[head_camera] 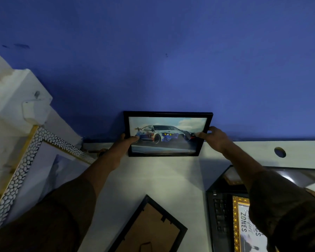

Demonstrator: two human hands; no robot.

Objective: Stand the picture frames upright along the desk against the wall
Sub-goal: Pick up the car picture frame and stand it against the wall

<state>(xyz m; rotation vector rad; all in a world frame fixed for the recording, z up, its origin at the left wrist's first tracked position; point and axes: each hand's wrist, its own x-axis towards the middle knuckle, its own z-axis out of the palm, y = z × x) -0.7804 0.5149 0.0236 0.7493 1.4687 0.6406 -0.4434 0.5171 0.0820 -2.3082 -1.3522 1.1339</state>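
A black-framed picture of a racing car [167, 133] stands upright at the back of the white desk [153, 179], leaning on the blue wall [171, 70]. My left hand [125, 144] grips its left edge, thumb on the glass. Its right edge is held by my right hand [214, 138]. Face down on the desk near me lies a black frame with a brown backing [149, 228]. A gold-bordered frame with the word "ZONES" [241, 228] lies flat at the lower right, partly under my right sleeve.
A large frame with a white pebble-pattern border [16, 179] leans at the left beside a white ledge [20, 99]. A black keyboard [219, 219] lies at the right under the gold frame. A round cable hole [279, 152] opens in the desk's back right.
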